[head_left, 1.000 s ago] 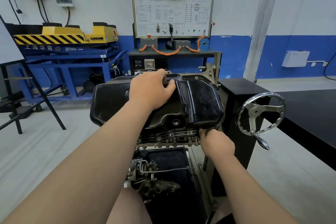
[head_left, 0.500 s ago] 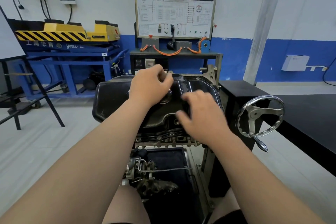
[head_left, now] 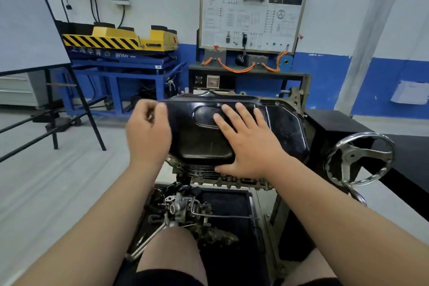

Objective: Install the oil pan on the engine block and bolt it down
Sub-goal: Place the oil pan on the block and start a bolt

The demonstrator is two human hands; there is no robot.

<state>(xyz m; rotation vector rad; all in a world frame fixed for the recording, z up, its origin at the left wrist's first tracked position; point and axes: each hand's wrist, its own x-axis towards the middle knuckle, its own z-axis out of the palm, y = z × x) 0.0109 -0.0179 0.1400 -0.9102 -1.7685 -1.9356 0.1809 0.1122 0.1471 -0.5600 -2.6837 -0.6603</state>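
Note:
The black oil pan (head_left: 202, 146) lies upside-down on top of the engine block (head_left: 241, 180), which is mounted on a stand. My right hand (head_left: 246, 144) presses flat on the pan's top, fingers straight and spread, thumb at the near edge. At the pan's left end my left hand (head_left: 148, 132) has its fingers curled, and they pinch a small shiny piece that looks like a bolt (head_left: 150, 116). The pan's flange holes are mostly hidden by my hands.
A chrome handwheel (head_left: 359, 158) sticks out on the stand's right beside a black cabinet (head_left: 334, 127). Loose engine parts (head_left: 185, 211) lie in the black tray below. A whiteboard easel (head_left: 76, 100) stands to the left, and a training panel (head_left: 250, 11) behind.
My right hand rose from the pan's lower front edge onto its top and flattened. My left hand left the pan's top and moved to its left end, fingers curled.

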